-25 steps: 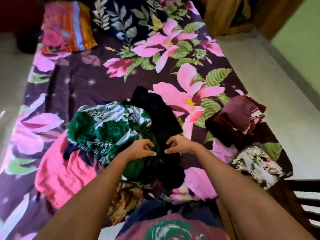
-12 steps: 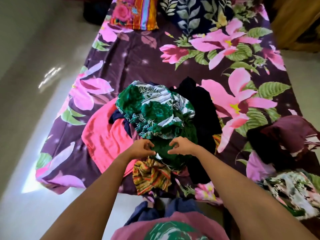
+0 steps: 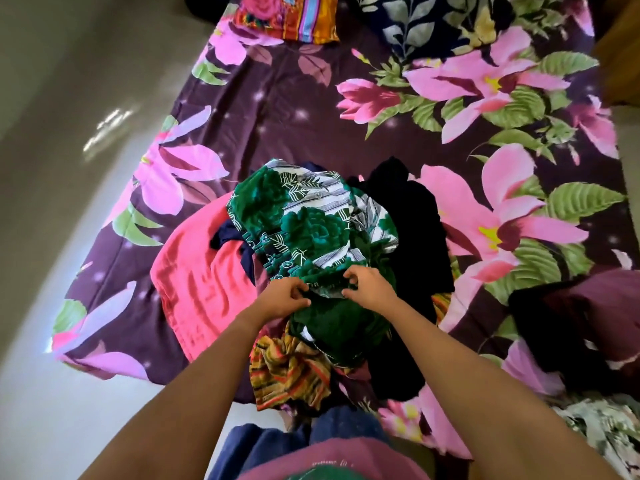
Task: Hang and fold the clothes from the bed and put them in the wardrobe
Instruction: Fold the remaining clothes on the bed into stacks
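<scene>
A pile of clothes lies on the bed (image 3: 277,109) near its foot. On top is a green and white floral garment (image 3: 311,223). My left hand (image 3: 284,297) and my right hand (image 3: 367,285) both pinch the near edge of this green garment, a little apart from each other. Beside it lie a pink cloth (image 3: 204,282) on the left, a black garment (image 3: 412,230) on the right and a striped yellow-red cloth (image 3: 287,372) below.
A maroon and black heap of clothes (image 3: 585,317) and a pale floral cloth (image 3: 602,427) sit at the bed's right edge. Two pillows (image 3: 291,15) lie at the head. Bare floor (image 3: 59,140) runs along the left side.
The view has shifted left, so the pile now sits centred. My hands moved from the black garment onto the green floral garment's near edge and now pinch it.
</scene>
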`<state>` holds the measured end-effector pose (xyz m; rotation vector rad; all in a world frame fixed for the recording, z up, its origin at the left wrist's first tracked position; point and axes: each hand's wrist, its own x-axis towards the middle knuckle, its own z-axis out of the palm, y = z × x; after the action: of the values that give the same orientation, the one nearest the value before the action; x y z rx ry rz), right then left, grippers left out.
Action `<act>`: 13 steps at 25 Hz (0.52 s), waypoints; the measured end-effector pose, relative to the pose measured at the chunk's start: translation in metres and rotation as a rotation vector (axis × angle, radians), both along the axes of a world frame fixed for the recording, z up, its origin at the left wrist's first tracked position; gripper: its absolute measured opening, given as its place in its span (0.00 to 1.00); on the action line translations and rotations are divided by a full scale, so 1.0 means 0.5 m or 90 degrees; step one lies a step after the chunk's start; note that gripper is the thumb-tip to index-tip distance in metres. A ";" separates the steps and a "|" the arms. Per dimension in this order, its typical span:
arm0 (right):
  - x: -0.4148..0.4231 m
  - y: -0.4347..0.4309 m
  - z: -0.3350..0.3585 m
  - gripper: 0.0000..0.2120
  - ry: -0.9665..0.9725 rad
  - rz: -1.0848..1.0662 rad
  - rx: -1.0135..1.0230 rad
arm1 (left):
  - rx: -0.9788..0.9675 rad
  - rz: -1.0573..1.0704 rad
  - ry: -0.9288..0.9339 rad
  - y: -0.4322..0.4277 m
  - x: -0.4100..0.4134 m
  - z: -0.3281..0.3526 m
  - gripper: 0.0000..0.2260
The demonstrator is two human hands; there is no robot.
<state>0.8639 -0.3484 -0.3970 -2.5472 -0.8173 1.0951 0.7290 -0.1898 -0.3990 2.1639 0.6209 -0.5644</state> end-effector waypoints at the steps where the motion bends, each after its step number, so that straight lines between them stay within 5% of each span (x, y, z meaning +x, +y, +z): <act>1: 0.012 0.003 -0.006 0.20 -0.030 -0.006 0.003 | 0.026 -0.003 0.000 -0.002 0.013 -0.006 0.17; 7: 0.090 0.012 -0.083 0.25 -0.104 0.138 -0.006 | 0.088 0.019 0.009 -0.018 0.107 -0.084 0.26; 13: 0.122 0.007 -0.104 0.09 -0.045 0.160 0.054 | 0.095 0.072 0.014 -0.042 0.126 -0.109 0.15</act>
<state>0.9249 -0.3449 -0.4488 -2.4740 -1.2027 1.0200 0.7919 -0.2107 -0.4537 2.2465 0.8146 -0.4943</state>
